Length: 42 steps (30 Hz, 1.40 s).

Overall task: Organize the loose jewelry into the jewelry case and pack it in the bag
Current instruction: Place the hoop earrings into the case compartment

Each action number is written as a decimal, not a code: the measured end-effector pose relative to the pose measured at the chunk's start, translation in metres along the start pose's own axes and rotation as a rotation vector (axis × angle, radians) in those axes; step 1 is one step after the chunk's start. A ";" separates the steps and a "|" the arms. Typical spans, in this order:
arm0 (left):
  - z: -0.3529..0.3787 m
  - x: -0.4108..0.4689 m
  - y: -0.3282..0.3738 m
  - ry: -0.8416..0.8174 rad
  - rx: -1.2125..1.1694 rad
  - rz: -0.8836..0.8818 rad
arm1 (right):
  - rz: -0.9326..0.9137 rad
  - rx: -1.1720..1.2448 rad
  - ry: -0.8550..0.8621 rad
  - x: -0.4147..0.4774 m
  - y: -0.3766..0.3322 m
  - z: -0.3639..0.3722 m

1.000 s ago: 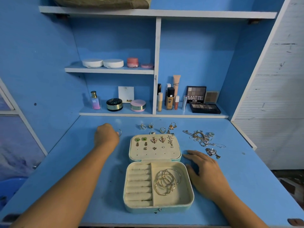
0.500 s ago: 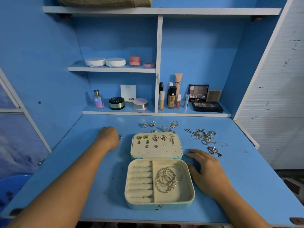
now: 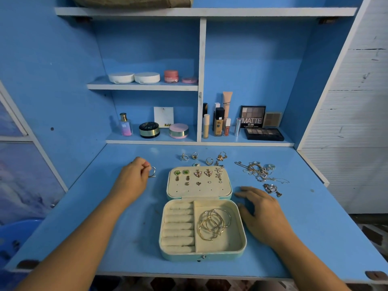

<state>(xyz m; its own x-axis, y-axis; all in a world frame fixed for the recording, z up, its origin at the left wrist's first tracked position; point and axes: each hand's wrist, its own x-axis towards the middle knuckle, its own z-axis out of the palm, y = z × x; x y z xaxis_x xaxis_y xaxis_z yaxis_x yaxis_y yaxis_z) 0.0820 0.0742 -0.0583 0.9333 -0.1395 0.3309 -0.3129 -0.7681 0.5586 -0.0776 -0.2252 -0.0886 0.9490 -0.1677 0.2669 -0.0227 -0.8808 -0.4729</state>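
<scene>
Resting flat on the blue surface (image 3: 138, 248) just beside the open jewelry case (image 3: 189, 256), the right hand (image 3: 262, 215) holds nothing, its fingers spread. Hoops (image 3: 214, 226) lie in the case's right compartment; the ring rolls on its left are bare. Farther back, the left hand (image 3: 133, 178) pinches a small ring (image 3: 152, 172) in curled fingertips, left of the earring-studded lid (image 3: 199, 191). So light a pinch could let it slip and roll away. Loose rings (image 3: 194, 156) and tangled chains (image 3: 258, 171) wait beyond.

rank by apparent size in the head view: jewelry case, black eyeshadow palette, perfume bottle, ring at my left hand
1. jewelry case
2. black eyeshadow palette
3. perfume bottle
4. ring
The case is also nearest the camera.
</scene>
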 end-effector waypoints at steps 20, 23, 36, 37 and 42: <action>-0.003 -0.101 0.111 -0.199 -0.501 0.415 | -0.178 0.553 0.057 -0.017 -0.071 -0.026; 0.003 -0.102 0.110 -0.103 -0.428 0.435 | -0.094 0.542 0.087 -0.020 -0.066 -0.029; 0.008 -0.109 0.112 -0.347 0.104 0.436 | 0.018 0.400 0.137 -0.032 -0.044 -0.027; 0.009 -0.109 0.110 -0.342 0.090 0.430 | 0.001 0.381 0.130 -0.032 -0.043 -0.026; 0.003 -0.108 0.094 -0.272 -0.019 0.377 | -0.171 0.254 0.050 -0.033 -0.040 -0.022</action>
<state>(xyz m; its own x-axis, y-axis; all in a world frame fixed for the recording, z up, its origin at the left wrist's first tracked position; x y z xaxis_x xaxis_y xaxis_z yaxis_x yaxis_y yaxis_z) -0.0472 0.0156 -0.0435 0.7656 -0.5675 0.3030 -0.6397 -0.6214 0.4524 -0.1150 -0.1942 -0.0597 0.9155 -0.0540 0.3987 0.2212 -0.7602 -0.6109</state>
